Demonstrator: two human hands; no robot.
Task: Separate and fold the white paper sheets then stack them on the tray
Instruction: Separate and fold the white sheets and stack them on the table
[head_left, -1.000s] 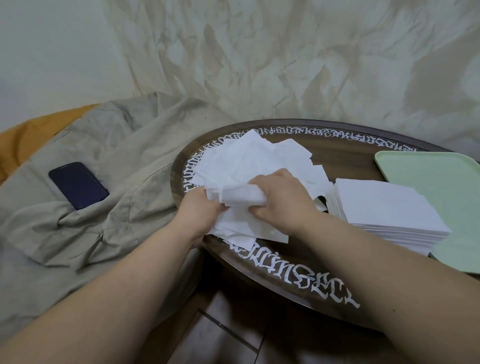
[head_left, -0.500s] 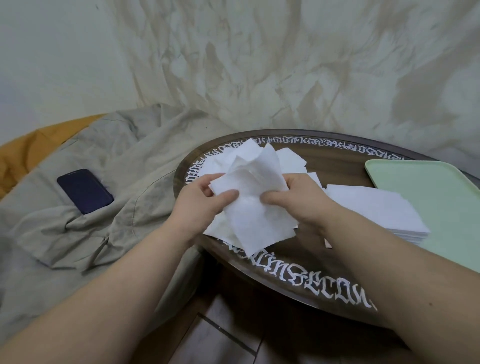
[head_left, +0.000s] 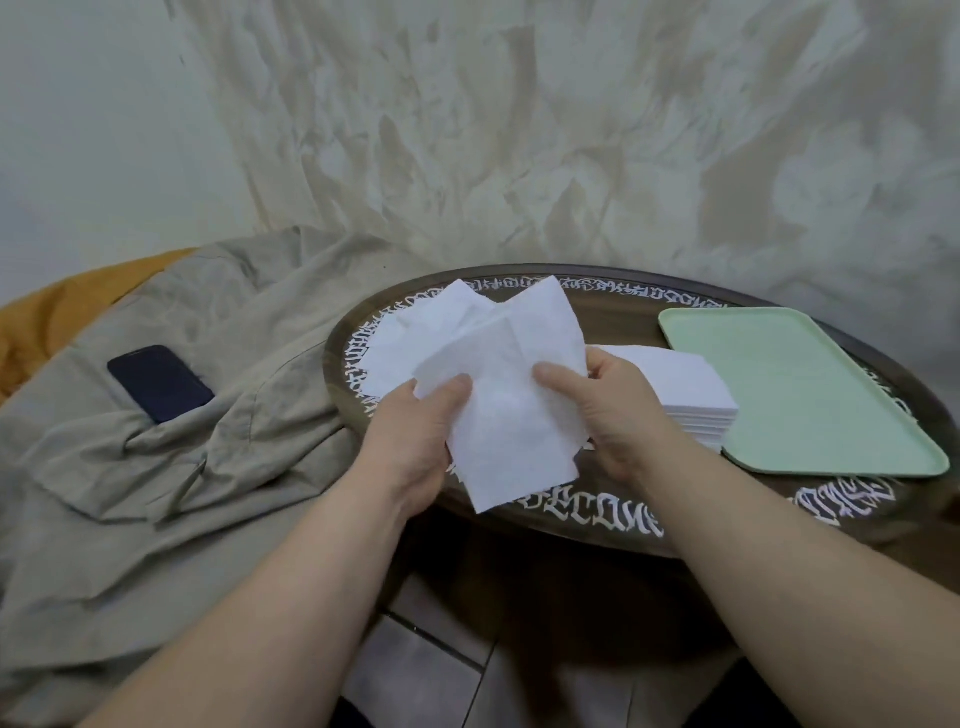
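A thin white paper sheet (head_left: 511, 410) hangs crumpled above the table's near edge, held between both hands. My left hand (head_left: 415, 434) pinches its left edge with thumb on top. My right hand (head_left: 605, 410) pinches its right edge. Behind the sheet lies a loose pile of white sheets (head_left: 415, 338) on the table. To the right sits a neat stack of white sheets (head_left: 685, 387), partly on the pale green tray (head_left: 810, 389), which otherwise holds nothing.
The round dark wooden table (head_left: 623, 306) has white lettering round its rim. A beige cloth (head_left: 218, 426) covers the seat on the left, with a dark phone (head_left: 160, 383) lying on it. A patterned curtain hangs behind. Tiled floor shows below.
Both hands lifted a bunched sheet off the loose pile and drew it toward me, pulling it open. The hands moved apart and the view shifted, so the tray shows more fully.
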